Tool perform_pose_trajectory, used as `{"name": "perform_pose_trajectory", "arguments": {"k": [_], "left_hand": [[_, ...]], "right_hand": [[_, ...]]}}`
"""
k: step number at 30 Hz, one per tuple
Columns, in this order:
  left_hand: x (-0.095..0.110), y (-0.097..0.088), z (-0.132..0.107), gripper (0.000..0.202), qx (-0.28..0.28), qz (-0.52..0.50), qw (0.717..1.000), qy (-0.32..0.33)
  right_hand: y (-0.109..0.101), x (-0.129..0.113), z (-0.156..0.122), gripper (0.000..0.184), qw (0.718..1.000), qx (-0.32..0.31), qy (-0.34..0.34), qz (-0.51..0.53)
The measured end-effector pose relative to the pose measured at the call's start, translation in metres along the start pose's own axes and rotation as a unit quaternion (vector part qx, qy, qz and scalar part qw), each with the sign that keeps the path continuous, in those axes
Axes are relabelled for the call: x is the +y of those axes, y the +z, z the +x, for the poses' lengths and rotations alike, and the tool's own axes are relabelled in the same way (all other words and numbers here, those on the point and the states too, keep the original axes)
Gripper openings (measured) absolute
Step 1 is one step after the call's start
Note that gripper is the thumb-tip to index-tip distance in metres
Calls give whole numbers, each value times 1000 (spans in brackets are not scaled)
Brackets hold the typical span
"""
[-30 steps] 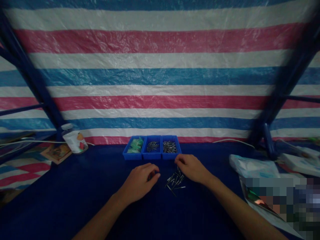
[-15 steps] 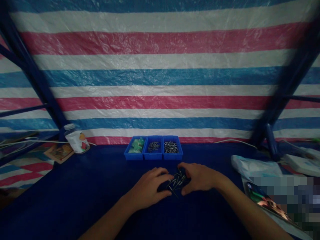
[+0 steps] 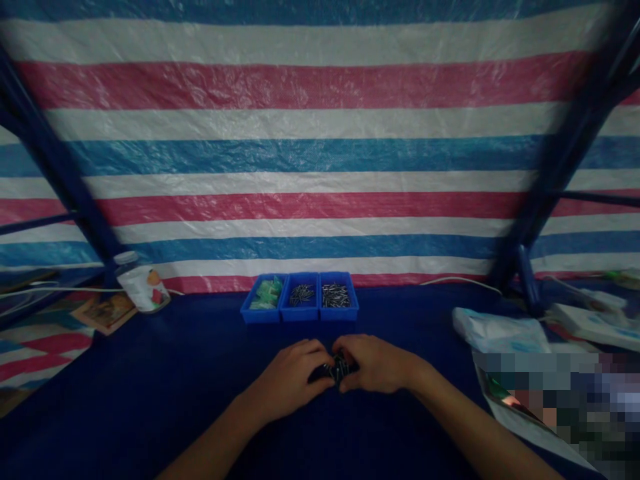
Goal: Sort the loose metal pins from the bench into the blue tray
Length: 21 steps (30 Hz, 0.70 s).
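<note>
Between my two hands, on the dark blue table (image 3: 210, 373), lies a small heap of thin metal screws (image 3: 339, 369); they could also be nails, too small to tell. My left hand (image 3: 293, 373) curls around the left side of the heap, fingers and thumb closed in on it. From the right, my right hand (image 3: 377, 363) wraps the other side, its fingertips close to those of the left. The hands hide part of the heap. Just beyond them stand three joined blue bins: the left bin (image 3: 261, 317) holds green-and-clear plastic packets, the middle bin (image 3: 300, 314) and right bin (image 3: 339, 313) slim metal pieces.
At the back left stand a labelled plastic jar (image 3: 143, 287) and a flat picture card (image 3: 104, 313). A plastic packet (image 3: 500, 331) and a white box (image 3: 595, 323) lie on the right. Blue posts (image 3: 545, 167) frame a striped tarp (image 3: 320, 157).
My hands have come closer together, squeezing the loose screws into a tighter heap. The view has shifted slightly, so the bins and jar appear further left.
</note>
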State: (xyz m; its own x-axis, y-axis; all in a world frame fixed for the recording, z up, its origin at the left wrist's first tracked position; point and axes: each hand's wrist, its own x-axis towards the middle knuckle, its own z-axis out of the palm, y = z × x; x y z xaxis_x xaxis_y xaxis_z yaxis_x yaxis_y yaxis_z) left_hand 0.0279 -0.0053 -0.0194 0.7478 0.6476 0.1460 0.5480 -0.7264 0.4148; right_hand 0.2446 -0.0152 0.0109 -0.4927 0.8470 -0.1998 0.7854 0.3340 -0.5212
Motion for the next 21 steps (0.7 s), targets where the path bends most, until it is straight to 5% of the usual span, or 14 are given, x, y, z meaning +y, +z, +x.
{"name": "perform_pose_trajectory", "arguments": {"k": [9,16,21], "left_hand": [[-10,-23,-13,6,-22,-13,996,-84],[-5,-26,-14,9,-23,-12,996,-87],[-5,-28,-15,11,-18,-10,996,-92]], "right_hand": [[25,-17,11,24,996,80,-45,6],[11,-7,1,23,989,136,-51,-25],[5,3,-2,22,991,94,-74,-63]]}}
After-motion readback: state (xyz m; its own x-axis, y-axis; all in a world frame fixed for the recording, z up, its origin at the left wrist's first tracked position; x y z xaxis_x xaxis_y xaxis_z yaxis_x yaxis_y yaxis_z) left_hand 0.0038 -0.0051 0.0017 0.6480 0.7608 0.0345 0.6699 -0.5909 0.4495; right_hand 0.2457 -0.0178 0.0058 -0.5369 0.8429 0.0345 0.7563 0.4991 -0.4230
